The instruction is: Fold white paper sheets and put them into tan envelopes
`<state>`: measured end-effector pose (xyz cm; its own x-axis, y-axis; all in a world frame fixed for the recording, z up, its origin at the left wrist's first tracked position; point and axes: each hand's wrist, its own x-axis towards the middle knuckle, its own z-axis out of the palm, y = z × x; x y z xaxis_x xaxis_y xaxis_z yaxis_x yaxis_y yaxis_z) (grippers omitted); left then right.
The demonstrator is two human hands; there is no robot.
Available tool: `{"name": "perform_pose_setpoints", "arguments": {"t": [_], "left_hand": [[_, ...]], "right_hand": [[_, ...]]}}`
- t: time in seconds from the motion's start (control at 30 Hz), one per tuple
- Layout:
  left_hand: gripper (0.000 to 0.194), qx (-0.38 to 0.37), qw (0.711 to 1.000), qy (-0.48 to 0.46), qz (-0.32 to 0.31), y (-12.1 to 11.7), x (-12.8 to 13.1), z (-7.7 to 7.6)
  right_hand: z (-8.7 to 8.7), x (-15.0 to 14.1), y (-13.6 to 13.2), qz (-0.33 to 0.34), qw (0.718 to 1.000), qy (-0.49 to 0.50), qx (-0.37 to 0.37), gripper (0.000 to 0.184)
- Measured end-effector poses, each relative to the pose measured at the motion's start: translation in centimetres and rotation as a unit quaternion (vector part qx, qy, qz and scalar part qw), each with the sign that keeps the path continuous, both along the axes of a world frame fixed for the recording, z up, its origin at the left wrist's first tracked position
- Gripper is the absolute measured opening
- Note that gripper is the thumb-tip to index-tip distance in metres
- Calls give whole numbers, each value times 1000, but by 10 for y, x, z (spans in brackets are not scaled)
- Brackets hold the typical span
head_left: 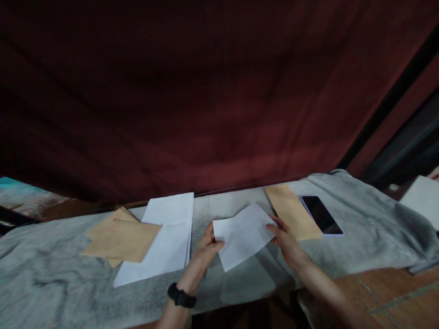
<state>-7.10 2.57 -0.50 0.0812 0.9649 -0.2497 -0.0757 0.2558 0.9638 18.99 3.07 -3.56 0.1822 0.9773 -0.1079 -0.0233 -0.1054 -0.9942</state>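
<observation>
A white sheet of paper (244, 235) is held up between both hands above the grey cloth. My left hand (208, 244) pinches its left edge, thumb on top, with a black band on that wrist. At the opposite edge, my right hand (283, 235) grips the same sheet, its thumb also on the upper face. Just beyond the right hand lies a brown envelope (295, 214), flat on the cloth. To the left of my left hand rests a stack of larger white sheets (171, 246), partly covered by several brown envelopes (125, 237).
A phone (322, 214) with a dark screen lies at the right, beside the single envelope. Grey cloth (370, 228) covers the long surface, with folds at both ends. Behind it hangs a dark red curtain (219, 114). Tiled floor (394, 292) shows at the lower right.
</observation>
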Motion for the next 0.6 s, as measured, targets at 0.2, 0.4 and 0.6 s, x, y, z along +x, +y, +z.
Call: {"name": "perform_pose_setpoints", "arguments": {"t": [0.2, 0.4, 0.6], "left_hand": [[99, 23, 997, 69, 13, 8, -18, -16], [75, 145, 928, 341, 23, 5, -11, -29], [56, 225, 797, 559, 39, -11, 3, -30]], "right_hand": [[-14, 22, -5, 58, 971, -225, 59, 52], [-25, 22, -23, 96, 855, -498, 108, 48], [-27, 27, -22, 93, 803, -572, 140, 38]]}}
